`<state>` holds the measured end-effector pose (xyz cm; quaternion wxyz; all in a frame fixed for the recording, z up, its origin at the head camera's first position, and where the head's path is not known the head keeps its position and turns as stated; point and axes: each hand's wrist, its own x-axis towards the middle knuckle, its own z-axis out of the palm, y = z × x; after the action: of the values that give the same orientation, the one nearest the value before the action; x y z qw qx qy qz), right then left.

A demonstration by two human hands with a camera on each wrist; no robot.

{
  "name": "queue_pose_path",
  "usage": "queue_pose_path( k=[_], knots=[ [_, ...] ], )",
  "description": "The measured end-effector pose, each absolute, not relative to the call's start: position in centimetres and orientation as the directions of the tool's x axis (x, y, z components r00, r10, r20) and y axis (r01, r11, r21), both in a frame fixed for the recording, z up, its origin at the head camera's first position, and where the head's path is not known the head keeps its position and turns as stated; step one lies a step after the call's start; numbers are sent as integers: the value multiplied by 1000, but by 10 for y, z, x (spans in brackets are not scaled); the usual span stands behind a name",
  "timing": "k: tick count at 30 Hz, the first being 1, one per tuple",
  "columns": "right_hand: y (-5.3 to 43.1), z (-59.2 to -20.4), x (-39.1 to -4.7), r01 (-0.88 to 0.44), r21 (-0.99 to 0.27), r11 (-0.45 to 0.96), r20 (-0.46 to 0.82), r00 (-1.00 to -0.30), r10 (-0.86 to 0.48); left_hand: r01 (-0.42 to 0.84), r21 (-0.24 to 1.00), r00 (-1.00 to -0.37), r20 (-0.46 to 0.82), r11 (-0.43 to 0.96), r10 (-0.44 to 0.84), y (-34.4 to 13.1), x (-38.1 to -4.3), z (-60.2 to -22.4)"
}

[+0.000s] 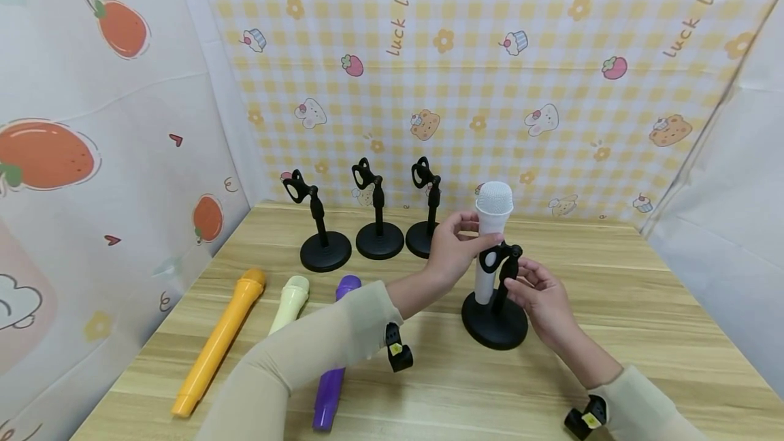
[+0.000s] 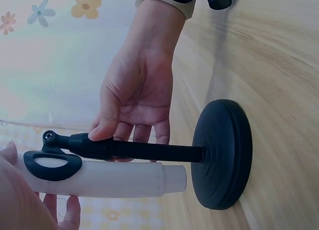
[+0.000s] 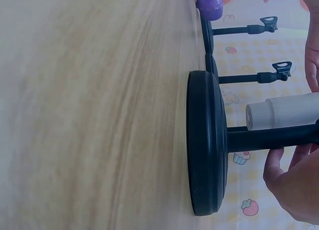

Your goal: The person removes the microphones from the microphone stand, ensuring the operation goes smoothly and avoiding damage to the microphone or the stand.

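Note:
A white microphone (image 1: 494,204) stands nearly upright, its body passing through the clip (image 2: 52,165) of a black desktop stand (image 1: 495,325). My left hand (image 1: 454,250) grips the microphone below its mesh head, thumb in front. On the other side, my right hand (image 1: 542,301) pinches the stand's pole (image 2: 144,151) between thumb and fingers. In the left wrist view the microphone's narrower tail end (image 2: 174,178) lies alongside the pole, a short gap from the round base (image 2: 224,155). The base sits on the wooden table.
Three more black stands with bare clips, a left one (image 1: 326,250), a middle one (image 1: 380,240) and a right one (image 1: 420,238), line the back. Orange (image 1: 217,346), pale yellow (image 1: 290,301) and purple (image 1: 331,397) microphones lie at left, the last two partly behind my left sleeve.

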<state>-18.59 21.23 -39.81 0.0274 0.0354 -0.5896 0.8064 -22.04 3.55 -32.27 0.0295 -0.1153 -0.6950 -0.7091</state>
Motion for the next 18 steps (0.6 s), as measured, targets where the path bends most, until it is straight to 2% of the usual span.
queue_pose_path(
  k=[18],
  knots=[
    [213,-404,-185,-144,-952,-269,144,-989,22,228,967,-965,240,-112,108,38,-220,-334]
  ],
)
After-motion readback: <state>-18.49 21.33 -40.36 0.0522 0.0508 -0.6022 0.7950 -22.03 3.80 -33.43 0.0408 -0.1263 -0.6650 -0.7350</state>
